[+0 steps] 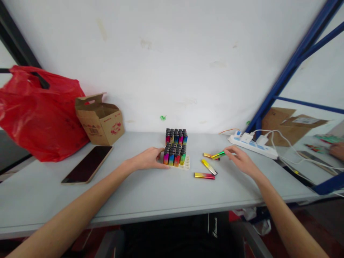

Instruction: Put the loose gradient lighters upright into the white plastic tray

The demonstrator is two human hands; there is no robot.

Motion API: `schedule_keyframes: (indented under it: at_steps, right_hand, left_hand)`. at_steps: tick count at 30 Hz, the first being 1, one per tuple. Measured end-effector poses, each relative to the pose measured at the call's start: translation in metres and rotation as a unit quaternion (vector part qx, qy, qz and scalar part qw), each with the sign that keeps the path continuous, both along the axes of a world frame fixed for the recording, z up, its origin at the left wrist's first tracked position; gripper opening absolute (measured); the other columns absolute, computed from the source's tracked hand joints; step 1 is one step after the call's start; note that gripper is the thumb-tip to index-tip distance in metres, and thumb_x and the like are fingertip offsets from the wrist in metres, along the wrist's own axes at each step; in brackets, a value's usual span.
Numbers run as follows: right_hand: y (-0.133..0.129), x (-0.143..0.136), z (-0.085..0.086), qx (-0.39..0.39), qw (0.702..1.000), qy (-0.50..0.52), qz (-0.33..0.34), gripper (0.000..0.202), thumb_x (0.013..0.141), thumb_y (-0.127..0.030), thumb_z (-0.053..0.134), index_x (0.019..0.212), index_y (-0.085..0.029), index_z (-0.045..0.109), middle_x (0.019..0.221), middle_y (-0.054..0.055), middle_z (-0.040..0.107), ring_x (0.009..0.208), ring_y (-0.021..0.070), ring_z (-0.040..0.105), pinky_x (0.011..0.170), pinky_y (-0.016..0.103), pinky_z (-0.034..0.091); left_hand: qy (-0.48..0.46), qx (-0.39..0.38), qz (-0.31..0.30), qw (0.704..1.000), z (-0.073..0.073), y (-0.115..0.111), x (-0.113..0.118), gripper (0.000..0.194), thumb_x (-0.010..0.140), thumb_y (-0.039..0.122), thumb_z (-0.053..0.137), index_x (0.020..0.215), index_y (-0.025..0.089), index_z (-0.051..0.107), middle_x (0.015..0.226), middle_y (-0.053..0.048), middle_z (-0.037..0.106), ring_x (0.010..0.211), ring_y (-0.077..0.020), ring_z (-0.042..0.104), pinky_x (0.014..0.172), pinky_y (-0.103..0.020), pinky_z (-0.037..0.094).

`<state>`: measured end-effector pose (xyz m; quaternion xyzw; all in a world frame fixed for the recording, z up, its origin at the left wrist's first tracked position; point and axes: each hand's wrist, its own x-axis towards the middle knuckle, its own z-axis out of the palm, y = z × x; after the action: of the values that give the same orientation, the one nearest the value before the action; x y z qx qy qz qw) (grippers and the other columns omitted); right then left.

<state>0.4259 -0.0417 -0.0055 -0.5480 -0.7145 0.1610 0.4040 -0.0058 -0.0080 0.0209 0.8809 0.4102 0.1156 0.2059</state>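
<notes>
Upright colorful lighters point(174, 157) with black tops stand in rows in a white tray point(186, 163), whose right side shows bare slots. My left hand point(150, 158) holds the left edge of this tray between thumb and fingers. Behind it stands a second block of upright lighters point(176, 137). On the right, my right hand point(236, 156) pinches the end of a green and yellow lighter point(218, 154). Near it lie a yellow lighter point(209, 167), a yellow and red lighter point(204, 175) and another partly covered lighter point(207, 155).
A phone point(87, 165), an open cardboard box point(100, 120) and a red plastic bag point(43, 111) are on the left. A white power strip point(254, 146) with cables lies right. Beyond the blue frame point(285, 77), another person's hand point(337, 150) shows.
</notes>
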Motion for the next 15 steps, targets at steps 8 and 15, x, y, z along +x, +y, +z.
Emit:
schedule_keyframes:
  at_steps: [8, 15]
  right_hand:
    - [0.024, -0.058, 0.042, -0.056, 0.912, 0.404, 0.049, 0.047, 0.078, -0.067, 0.076, 0.091, -0.027, 0.056, 0.087, 0.001, 0.07, 0.069, 0.017, 0.065, 0.067, 0.035, 0.058]
    - [0.037, -0.132, 0.052, -0.099, 0.928, 0.342, 0.108, 0.049, 0.08, -0.071, 0.071, 0.088, -0.026, 0.053, 0.057, -0.011, 0.035, 0.043, 0.0068, 0.018, 0.041, 0.02, 0.014]
  left_hand:
    - [0.014, 0.008, 0.004, 1.0, -0.001, 0.001, -0.001, 0.064, 0.077, 0.074, 0.068, 0.111, 0.02, 0.065, 0.087, -0.002, 0.07, 0.072, -0.0205, 0.061, 0.064, -0.028, 0.04]
    - [-0.002, 0.04, 0.001, 0.999, -0.005, -0.001, 0.0, 0.057, 0.079, 0.065, 0.07, 0.111, 0.019, 0.065, 0.086, -0.002, 0.07, 0.069, -0.0197, 0.061, 0.062, -0.029, 0.042]
